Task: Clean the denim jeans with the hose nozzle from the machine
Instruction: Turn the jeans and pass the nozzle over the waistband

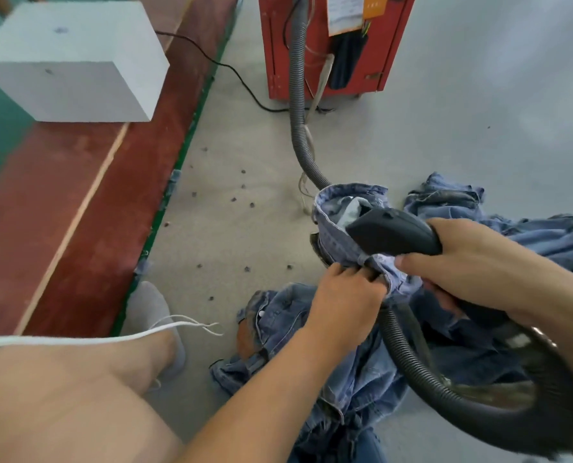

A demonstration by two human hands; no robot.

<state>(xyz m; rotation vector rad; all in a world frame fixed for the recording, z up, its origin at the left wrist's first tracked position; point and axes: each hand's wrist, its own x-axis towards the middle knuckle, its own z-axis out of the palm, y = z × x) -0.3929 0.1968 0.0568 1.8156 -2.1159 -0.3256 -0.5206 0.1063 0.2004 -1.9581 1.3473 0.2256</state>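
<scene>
- Low over the grey concrete floor [445,121], a pale blue denim jeans leg [337,235] is held up off a heap of further blue denim garments [345,379] that lies around and under it
- Gripping the fabric, the left hand [343,295] has its fingers curled into a bunched fold of the denim just below the nozzle
- Curled round the rear of the dark grey plastic hose nozzle [392,232], the right hand [472,262] points its tip into the open end of the leg, where a paler lining shows
- Behind the nozzle, a grey ribbed hose [297,95] runs across the floor to the red metal machine cabinet [332,45]; another loop of the ribbed hose sweeps under the right forearm
- Judged from this, the step in hand is cleaning inside the open hem, well into the task though the pile suggests more pieces wait
- Next, the move likely calls for keeping the cloth taut with the left hand while the nozzle sweeps along the fabric, then regripping to expose a fresh patch
- Off to the left stand a white rectangular block [74,61] on a red-brown board, a black cable and a white cord
</scene>
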